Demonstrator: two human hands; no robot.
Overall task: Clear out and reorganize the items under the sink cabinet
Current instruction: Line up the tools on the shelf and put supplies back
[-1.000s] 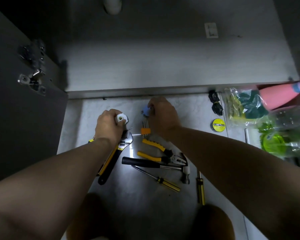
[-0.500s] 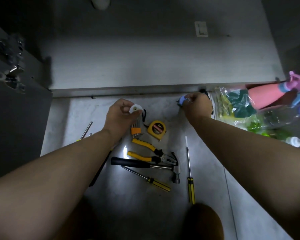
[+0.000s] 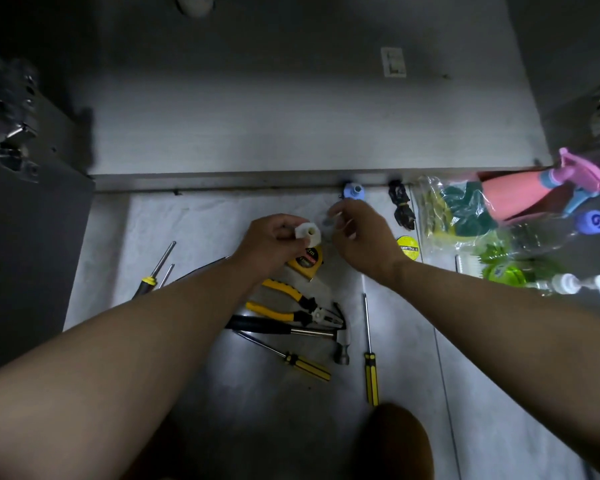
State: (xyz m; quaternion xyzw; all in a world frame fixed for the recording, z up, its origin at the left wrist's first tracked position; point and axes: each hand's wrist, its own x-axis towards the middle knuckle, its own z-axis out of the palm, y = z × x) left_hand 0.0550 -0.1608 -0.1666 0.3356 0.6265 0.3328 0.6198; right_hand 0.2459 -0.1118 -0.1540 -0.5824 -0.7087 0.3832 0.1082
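Note:
My left hand (image 3: 271, 242) grips a small white plastic fitting (image 3: 308, 233) above the floor in front of the open sink cabinet (image 3: 291, 116). Right beside it, my right hand (image 3: 362, 237) has its fingers curled toward the fitting; blur hides whether they pinch anything. A small blue piece (image 3: 352, 191) lies on the floor against the cabinet's front edge. Under my hands lie a yellow tape measure (image 3: 307, 264), yellow-handled pliers (image 3: 284, 299), a hammer (image 3: 342, 351) and three screwdrivers (image 3: 305, 363) (image 3: 369, 358) (image 3: 155, 271).
A black bundle (image 3: 402, 207) and a yellow tape roll (image 3: 407, 249) lie to the right. Further right are a bag of sponges (image 3: 458, 216), a pink spray bottle (image 3: 520, 194) and a green pump bottle (image 3: 510, 275). The open cabinet door (image 3: 21, 237) stands at the left.
My right hand set the blue piece down by the cabinet edge and came back left to the white fitting. My left hand moved right with the fitting.

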